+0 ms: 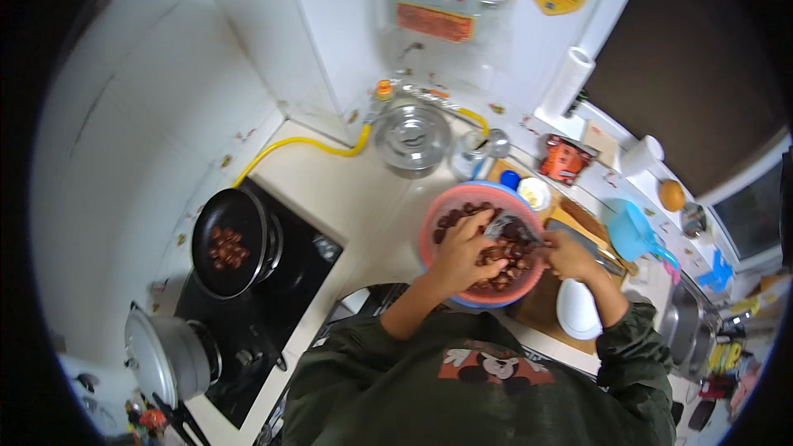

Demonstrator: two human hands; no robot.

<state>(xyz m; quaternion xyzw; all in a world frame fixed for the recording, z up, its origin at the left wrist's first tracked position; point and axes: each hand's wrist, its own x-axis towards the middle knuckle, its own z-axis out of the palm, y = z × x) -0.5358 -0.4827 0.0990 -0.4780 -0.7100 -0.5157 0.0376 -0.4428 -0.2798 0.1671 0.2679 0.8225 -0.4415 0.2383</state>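
Observation:
A pink bowl (429, 235) with a blue rim beneath it holds many brown pieces that look like chestnuts (505, 274). My left hand (462, 254) reaches over its left side, fingers apart, fingertips touching the pieces. From the right, my right hand (570, 254) grips the handle of a grey scoop-like utensil (510, 228). The utensil's head lies among the pieces, close to my left fingertips. Its exact kind is hard to make out.
Left, a black frying pan (216, 260) with brown pieces sits on the stove (285, 281), near a silver pot (186, 355). A glass bowl (411, 139) stands behind. Right are a wooden board (537, 311), white dish (578, 310), blue dipper (629, 231) and sink (684, 322).

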